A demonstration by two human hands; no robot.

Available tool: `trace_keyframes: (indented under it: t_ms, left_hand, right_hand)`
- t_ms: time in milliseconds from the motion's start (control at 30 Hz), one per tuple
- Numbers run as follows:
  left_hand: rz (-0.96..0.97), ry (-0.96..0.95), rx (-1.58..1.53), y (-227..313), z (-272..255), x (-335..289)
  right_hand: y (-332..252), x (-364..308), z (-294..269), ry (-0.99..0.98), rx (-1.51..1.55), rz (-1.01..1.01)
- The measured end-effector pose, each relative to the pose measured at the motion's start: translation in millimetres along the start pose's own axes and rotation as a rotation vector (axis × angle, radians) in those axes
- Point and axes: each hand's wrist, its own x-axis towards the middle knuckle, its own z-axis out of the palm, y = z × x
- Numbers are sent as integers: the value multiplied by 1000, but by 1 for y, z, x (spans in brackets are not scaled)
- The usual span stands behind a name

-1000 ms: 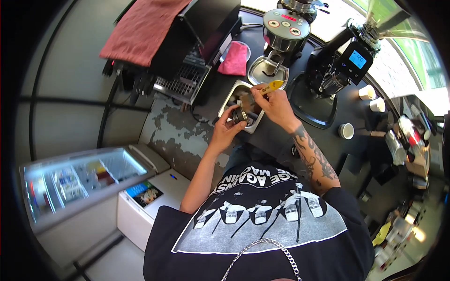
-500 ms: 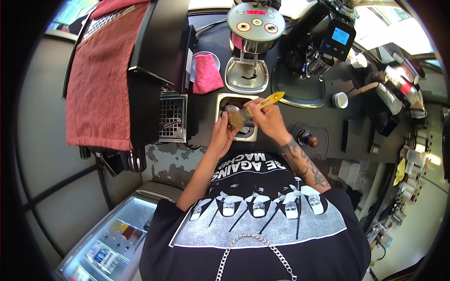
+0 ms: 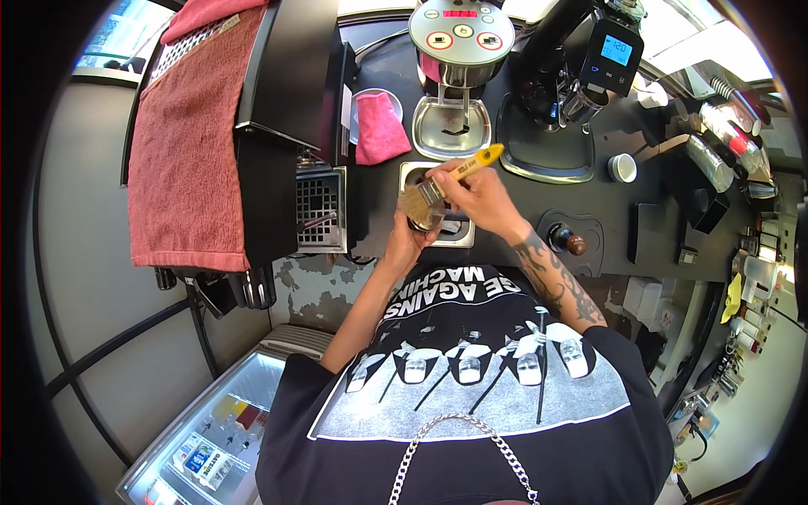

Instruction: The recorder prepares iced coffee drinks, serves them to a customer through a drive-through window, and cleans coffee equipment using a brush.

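Note:
My right hand [image 3: 484,202] is closed around the handle of a flat paintbrush [image 3: 416,204] with a yellow handle end and pale bristles. The bristles point down and left, against or just over a small round metal cup [image 3: 433,222]. My left hand [image 3: 409,241] grips that cup, its fingers around the left side; the brush partly hides the cup. Both hands are above a rectangular metal bin [image 3: 455,243] set into the dark counter, whose inside is mostly covered by my hands.
Behind the bin stand a drip tray [image 3: 429,141] under a round-topped machine [image 3: 463,38] and a pink cloth [image 3: 380,130] on a plate. Farther right are a grinder [image 3: 602,59] with a lit screen, a white cup [image 3: 622,167] and a wooden-handled tamper [image 3: 566,239]. An espresso machine [image 3: 290,93] rises at left.
The brush bristles have moved up and left over the cup, and the cup has tilted in my left hand. The whole view has shifted slightly.

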Motion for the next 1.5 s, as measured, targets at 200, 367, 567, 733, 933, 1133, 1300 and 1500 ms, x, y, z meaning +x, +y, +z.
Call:
trace_keyframes:
  t_ms: [200, 367, 567, 733, 933, 1133, 1300, 1500]
  left_hand:
    - [13, -62, 80, -3, -9, -1]
    - [66, -10, -91, -3, 2, 5]
    - [28, 56, -632, -2, 19, 12]
    - [-20, 153, -734, -9, 5, 18]
    - [-157, 367, -495, 24, 52, 5]
    - [-44, -4, -314, 1, 19, 3]
    - [-77, 96, -313, 0, 15, -9]
    - [1, 181, -376, -2, -8, -20]
  right_hand:
    - [11, 12, -36, 50, -60, 216]
    - [25, 3, -21, 89, 153, 237]
    - [3, -20, 15, 350, -80, -8]
    - [7, -29, 8, 330, -76, -21]
    - [-2, -38, 10, 195, -175, -123]
    - [6, -11, 1, 117, 80, 157]
    - [0, -14, 7, 177, -173, -56]
    - [55, -19, -18, -89, -364, -264]
